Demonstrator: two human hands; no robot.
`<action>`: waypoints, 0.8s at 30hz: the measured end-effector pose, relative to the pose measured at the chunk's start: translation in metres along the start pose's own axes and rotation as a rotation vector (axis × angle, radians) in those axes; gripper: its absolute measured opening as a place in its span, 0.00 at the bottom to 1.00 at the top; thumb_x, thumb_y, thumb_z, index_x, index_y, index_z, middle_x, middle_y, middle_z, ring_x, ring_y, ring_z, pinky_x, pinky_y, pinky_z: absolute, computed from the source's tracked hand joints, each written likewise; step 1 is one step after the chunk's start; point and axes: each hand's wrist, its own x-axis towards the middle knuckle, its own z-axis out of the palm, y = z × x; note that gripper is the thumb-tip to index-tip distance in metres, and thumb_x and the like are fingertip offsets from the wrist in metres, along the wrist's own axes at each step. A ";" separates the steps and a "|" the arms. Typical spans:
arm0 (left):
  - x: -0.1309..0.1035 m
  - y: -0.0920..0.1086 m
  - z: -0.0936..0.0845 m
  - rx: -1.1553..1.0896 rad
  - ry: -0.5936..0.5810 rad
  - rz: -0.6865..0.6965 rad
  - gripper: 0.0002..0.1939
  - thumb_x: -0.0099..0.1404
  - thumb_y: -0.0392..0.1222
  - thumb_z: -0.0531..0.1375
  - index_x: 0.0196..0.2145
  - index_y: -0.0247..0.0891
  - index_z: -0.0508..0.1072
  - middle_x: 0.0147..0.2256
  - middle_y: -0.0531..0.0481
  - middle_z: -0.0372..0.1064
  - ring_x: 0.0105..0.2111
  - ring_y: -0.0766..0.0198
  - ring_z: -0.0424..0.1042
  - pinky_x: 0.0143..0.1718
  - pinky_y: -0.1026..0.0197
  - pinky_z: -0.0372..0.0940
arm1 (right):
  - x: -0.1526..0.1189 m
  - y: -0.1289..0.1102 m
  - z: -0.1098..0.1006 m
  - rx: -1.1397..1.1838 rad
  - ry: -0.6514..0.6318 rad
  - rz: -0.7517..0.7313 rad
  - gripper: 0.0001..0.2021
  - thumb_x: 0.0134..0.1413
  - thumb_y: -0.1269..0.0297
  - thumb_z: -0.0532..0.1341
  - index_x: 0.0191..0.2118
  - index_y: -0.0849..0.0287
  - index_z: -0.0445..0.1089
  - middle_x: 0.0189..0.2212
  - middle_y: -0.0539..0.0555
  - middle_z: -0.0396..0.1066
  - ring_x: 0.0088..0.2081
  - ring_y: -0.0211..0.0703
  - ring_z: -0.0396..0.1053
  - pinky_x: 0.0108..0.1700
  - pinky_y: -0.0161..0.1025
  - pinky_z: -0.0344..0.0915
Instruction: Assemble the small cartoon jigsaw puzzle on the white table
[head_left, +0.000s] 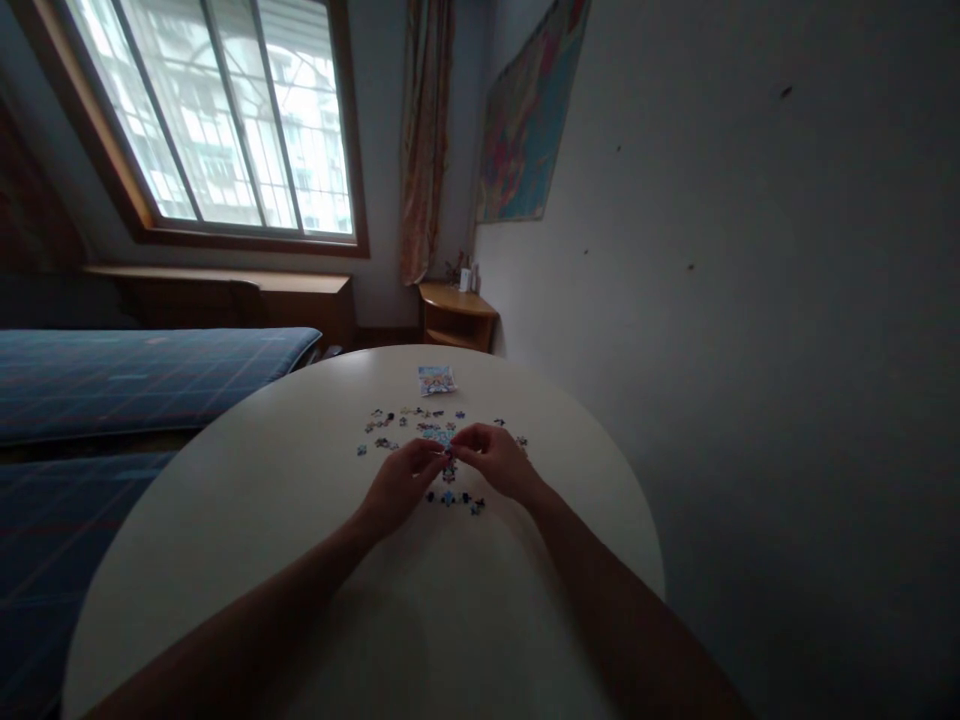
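Note:
On a round white table lie several small puzzle pieces. A partly joined section is just beyond my fingertips, and a joined strip lies nearer to me. My left hand has its thumb and fingers pinched together at the middle of the pieces. Facing it, my right hand is closed in a pinch too, its fingertips almost touching the left ones. A tiny dark and blue piece shows between the fingertips; both hands seem to hold it.
A picture packet lies toward the table's far side. Left of the table is a bed with a blue plaid cover. A wooden corner shelf stands behind, and a bare wall runs along the right.

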 end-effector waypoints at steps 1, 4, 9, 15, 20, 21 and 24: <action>0.001 0.001 0.001 -0.027 -0.001 -0.002 0.13 0.61 0.48 0.61 0.40 0.38 0.70 0.36 0.47 0.79 0.38 0.59 0.78 0.43 0.56 0.71 | -0.001 -0.001 0.002 0.009 -0.007 -0.012 0.12 0.51 0.59 0.64 0.38 0.62 0.75 0.31 0.54 0.76 0.33 0.40 0.71 0.37 0.37 0.64; 0.002 0.000 0.001 -0.033 0.021 -0.009 0.12 0.60 0.47 0.62 0.39 0.38 0.69 0.34 0.48 0.78 0.37 0.59 0.78 0.40 0.57 0.71 | -0.002 -0.001 0.003 -0.010 -0.088 -0.059 0.13 0.53 0.63 0.62 0.44 0.62 0.75 0.31 0.53 0.75 0.32 0.38 0.70 0.35 0.34 0.63; 0.001 -0.007 0.002 -0.004 0.030 -0.026 0.11 0.61 0.45 0.60 0.38 0.38 0.66 0.33 0.48 0.77 0.35 0.59 0.78 0.37 0.58 0.70 | -0.003 0.001 -0.002 -0.105 -0.157 -0.077 0.12 0.52 0.68 0.60 0.42 0.61 0.77 0.31 0.52 0.76 0.32 0.37 0.69 0.36 0.34 0.62; -0.001 -0.007 0.003 0.021 -0.026 0.004 0.13 0.61 0.46 0.61 0.41 0.37 0.68 0.32 0.47 0.77 0.33 0.60 0.77 0.36 0.58 0.70 | -0.002 0.004 -0.001 -0.146 -0.115 -0.015 0.09 0.51 0.66 0.62 0.37 0.62 0.77 0.32 0.54 0.77 0.33 0.38 0.71 0.37 0.34 0.63; 0.000 -0.012 -0.004 0.214 -0.050 0.092 0.08 0.63 0.45 0.58 0.35 0.39 0.73 0.34 0.49 0.77 0.35 0.61 0.75 0.40 0.59 0.68 | -0.004 0.005 -0.003 -0.148 -0.177 0.027 0.11 0.49 0.60 0.66 0.35 0.62 0.78 0.30 0.55 0.78 0.32 0.39 0.73 0.36 0.35 0.64; 0.000 -0.013 -0.006 0.268 -0.069 0.100 0.08 0.64 0.44 0.58 0.35 0.39 0.74 0.34 0.49 0.77 0.35 0.61 0.75 0.40 0.59 0.67 | -0.005 0.006 -0.004 -0.159 -0.194 0.029 0.10 0.49 0.60 0.66 0.35 0.61 0.78 0.30 0.54 0.78 0.31 0.40 0.73 0.35 0.34 0.64; 0.001 -0.013 -0.008 0.408 -0.113 0.111 0.09 0.64 0.43 0.57 0.36 0.41 0.77 0.34 0.50 0.78 0.35 0.60 0.75 0.41 0.59 0.65 | -0.005 0.010 -0.005 -0.215 -0.232 0.031 0.09 0.49 0.61 0.66 0.34 0.61 0.79 0.29 0.54 0.78 0.31 0.39 0.73 0.34 0.33 0.63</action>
